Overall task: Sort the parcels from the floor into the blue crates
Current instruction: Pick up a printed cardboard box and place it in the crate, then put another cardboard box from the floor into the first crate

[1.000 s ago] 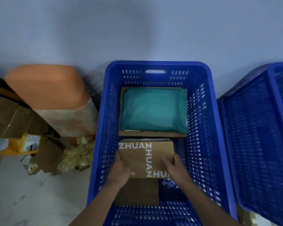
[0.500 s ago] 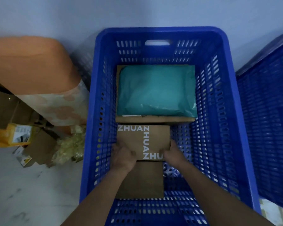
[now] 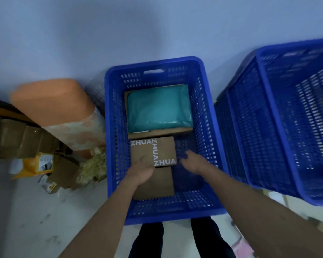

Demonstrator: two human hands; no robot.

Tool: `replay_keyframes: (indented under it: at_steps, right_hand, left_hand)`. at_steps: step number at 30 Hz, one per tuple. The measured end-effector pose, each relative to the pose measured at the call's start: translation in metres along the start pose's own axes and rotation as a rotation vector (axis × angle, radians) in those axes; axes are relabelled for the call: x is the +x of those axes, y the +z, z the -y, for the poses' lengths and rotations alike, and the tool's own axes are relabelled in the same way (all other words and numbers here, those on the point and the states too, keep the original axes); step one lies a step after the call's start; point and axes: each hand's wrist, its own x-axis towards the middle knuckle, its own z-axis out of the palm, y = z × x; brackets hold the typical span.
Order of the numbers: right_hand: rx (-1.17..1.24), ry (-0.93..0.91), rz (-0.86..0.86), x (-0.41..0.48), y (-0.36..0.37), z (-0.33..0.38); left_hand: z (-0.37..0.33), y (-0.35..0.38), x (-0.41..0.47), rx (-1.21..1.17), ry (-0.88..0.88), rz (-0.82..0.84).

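Note:
A brown cardboard box printed ZHUAN (image 3: pixel 161 151) lies flat inside the blue crate (image 3: pixel 111 127), on top of a plain brown box (image 3: pixel 157 185). Behind it a teal mailer bag (image 3: pixel 158 110) rests on another cardboard box (image 3: pixel 162 132). My left hand (image 3: pixel 141 171) lies over the printed box's near left corner. How its fingers lie there is unclear. My right hand (image 3: pixel 191 162) hovers just off the box's right edge, fingers loosely spread, holding nothing.
A second blue crate (image 3: pixel 280 127) stands at the right, tilted toward the first. An orange-topped bundle (image 3: pixel 52 105), stacked cardboard boxes (image 3: pixel 17 138), a yellow parcel (image 3: pixel 36 164) and crumpled packing (image 3: pixel 93 164) crowd the floor at the left. The wall is close behind. My legs stand at the crate's near edge.
The printed box has gone down onto the plain box in the crate. My right hand has come off its right edge. The camera has pulled back and up.

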Motion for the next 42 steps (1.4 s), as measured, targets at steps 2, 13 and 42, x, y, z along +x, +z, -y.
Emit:
replay_keyframes:
  at_steps: [2,13,42]
  right_hand:
    - [-0.02,-0.019,-0.011,-0.033,-0.017,-0.004]
    - [-0.11,-0.06,-0.061,-0.179,-0.086,-0.035]
    - [0.132,0.345,-0.783,-0.505,0.075,-0.392]
  left_hand:
    - [-0.016,0.0,-0.034,0.016,0.017,-0.023]
    - [-0.088,0.036,-0.157,-0.026,0.137,-0.221]
    - [-0.125,0.292,-0.371,0.246,0.693,0.186]
